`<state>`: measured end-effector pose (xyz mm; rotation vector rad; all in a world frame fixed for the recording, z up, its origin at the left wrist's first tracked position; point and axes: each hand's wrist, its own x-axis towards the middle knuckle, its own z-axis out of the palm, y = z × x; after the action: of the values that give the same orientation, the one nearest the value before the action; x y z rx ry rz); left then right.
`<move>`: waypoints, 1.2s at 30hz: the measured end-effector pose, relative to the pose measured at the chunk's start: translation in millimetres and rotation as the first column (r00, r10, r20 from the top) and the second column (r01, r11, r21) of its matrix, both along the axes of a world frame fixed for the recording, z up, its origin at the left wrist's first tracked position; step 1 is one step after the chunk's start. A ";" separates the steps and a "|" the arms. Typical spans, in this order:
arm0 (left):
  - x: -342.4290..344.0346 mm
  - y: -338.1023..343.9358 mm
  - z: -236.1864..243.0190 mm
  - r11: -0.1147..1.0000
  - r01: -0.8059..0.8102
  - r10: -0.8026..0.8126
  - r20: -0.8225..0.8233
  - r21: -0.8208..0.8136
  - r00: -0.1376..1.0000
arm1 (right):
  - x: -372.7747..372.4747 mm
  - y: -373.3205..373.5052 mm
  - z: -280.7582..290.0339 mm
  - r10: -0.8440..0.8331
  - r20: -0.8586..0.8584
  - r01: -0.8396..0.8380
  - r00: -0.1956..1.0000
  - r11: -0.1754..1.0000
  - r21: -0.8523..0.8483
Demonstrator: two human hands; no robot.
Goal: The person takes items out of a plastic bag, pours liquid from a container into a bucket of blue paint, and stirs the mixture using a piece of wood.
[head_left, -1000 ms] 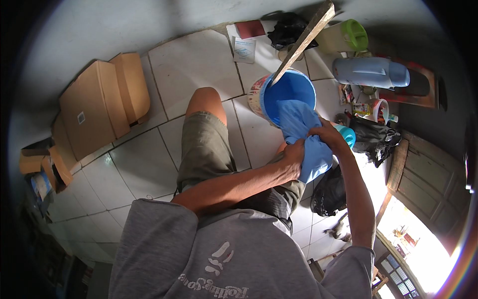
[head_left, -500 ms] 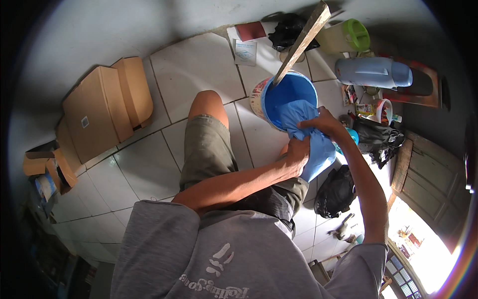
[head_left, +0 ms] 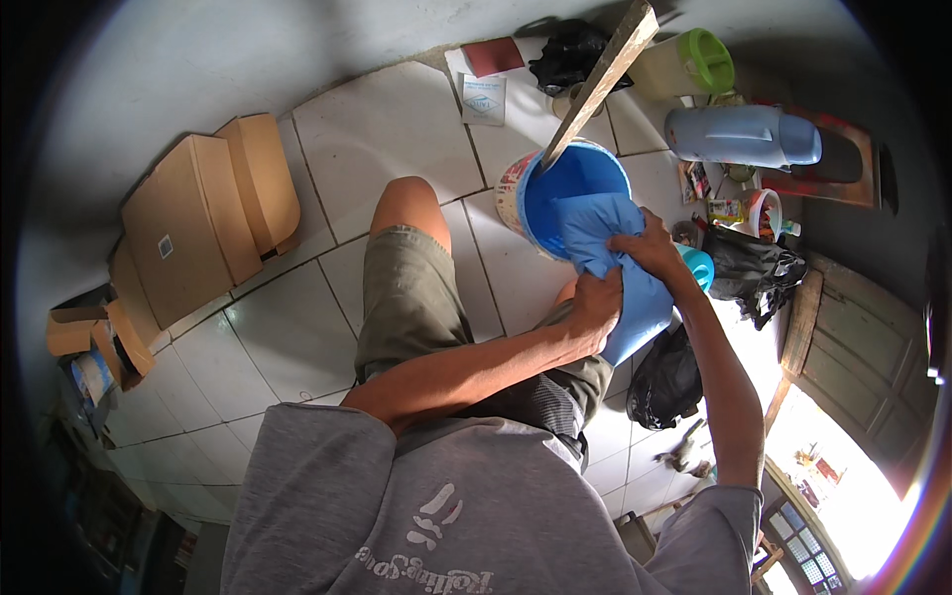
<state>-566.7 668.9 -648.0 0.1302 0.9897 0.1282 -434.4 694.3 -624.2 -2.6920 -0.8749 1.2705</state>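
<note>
Beside the bucket [head_left: 513,198], left hand [head_left: 598,305] and right hand [head_left: 651,248] clutch blue sheeting [head_left: 645,307] (cloth or plastic, unclear); the step seems gathering, the next likely needing steady grips.

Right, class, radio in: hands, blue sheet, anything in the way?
Left hand and right hand gripping blue sheet. Far end overlapping open bucket. Wooden stick crosses bucket rim, clear of hands.

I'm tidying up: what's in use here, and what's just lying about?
In use, apparently:
blue sheet, in left hand and right hand
bucket
perhaps wooden stick

Seemingly just about:
cardboard
black bags
blue-grey flask
dark red square
</note>
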 end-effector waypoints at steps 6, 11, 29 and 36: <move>2.3 4.6 17.2 0.999 0.037 -0.037 -0.025 -0.028 0.999 | 8.8 -8.0 0.9 0.053 0.030 -0.055 0.998 0.997 0.063; -4.5 16.7 44.9 0.996 0.045 -0.041 0.049 -0.075 0.998 | 6.9 -9.3 11.2 0.060 0.017 -0.062 0.998 0.991 0.117; 1.2 -0.5 31.8 0.989 0.122 -0.129 -0.085 -0.081 0.988 | 18.6 -34.3 -9.4 -0.042 -0.185 0.088 0.982 0.965 0.245; -6.9 9.5 46.1 0.874 -0.183 0.222 0.033 -0.450 0.975 | 28.0 -44.6 -16.9 -0.072 -0.299 0.162 0.952 0.944 0.288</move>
<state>-573.6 678.5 -602.0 -0.4004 0.9240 0.0950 -406.4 649.8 -641.1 -2.2162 -0.7867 1.3239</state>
